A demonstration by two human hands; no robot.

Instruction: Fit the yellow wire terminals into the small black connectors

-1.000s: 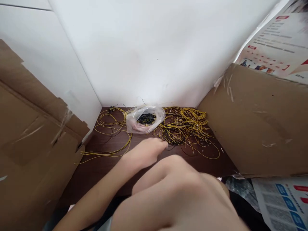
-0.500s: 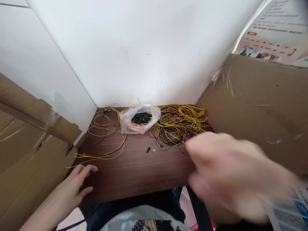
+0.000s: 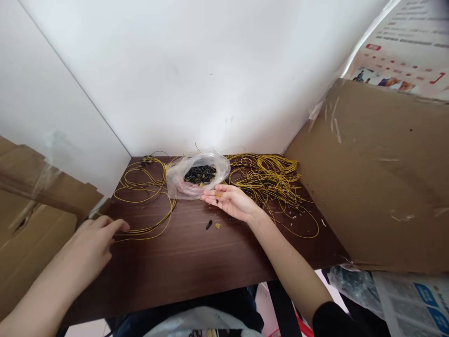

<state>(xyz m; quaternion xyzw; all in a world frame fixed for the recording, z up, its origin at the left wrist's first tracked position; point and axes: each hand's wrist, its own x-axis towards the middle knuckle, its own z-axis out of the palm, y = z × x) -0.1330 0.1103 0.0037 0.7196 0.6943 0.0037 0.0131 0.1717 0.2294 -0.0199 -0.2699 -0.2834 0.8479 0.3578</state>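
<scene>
My left hand (image 3: 94,243) lies over the ends of several yellow wires (image 3: 157,229) at the table's left, its fingers loosely bent and apart. The wire ends are hidden under it, so a grip on them does not show. In front of a clear plastic bag (image 3: 175,187), my right hand (image 3: 233,202) is turned palm up with small yellow and dark pieces (image 3: 218,194) on its fingers. Many small black and yellow pieces (image 3: 199,174) fill the bag. A loose black piece (image 3: 209,224) and a yellow piece (image 3: 218,226) rest on the tabletop below the right hand.
A tangled heap of yellow and black wires (image 3: 277,171) covers the back right of the brown table (image 3: 182,271). Cardboard stands at the left (image 3: 35,224) and right (image 3: 368,178). A white wall (image 3: 196,84) closes the back. A bag (image 3: 203,323) sits at my lap.
My right hand has swung in from the right foreground to the front of the bag and turned palm up. My left hand has moved forward onto the yellow wire ends.
</scene>
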